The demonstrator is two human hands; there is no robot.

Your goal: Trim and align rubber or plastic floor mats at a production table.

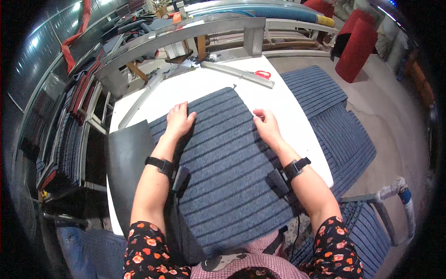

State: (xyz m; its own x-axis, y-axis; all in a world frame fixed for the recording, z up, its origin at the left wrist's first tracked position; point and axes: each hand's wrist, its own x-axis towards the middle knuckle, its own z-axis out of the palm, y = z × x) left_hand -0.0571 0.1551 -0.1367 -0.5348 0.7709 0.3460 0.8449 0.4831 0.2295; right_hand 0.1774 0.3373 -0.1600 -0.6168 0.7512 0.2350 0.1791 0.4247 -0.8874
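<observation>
A blue-grey ribbed carpet mat [223,153] with dark stripes lies on the white table [288,125], its near end reaching towards my body. My left hand [180,122] rests on the mat's upper left part, open, with its fingers stretched out. At the mat's right edge is my right hand [267,126], thumb and fingers curled together in a pinch. Whatever sits between those fingertips is too small to make out. To the left of the mat lies a smooth dark sheet [130,156], partly under it.
Towards the table's far side are a metal strip [239,74] and red-handled scissors [263,74]. Another metal strip [139,104] lies at the left. Striped mats [332,125] are piled on the right, before red rolls [357,46]. A shelf of folded mats [69,135] stands left.
</observation>
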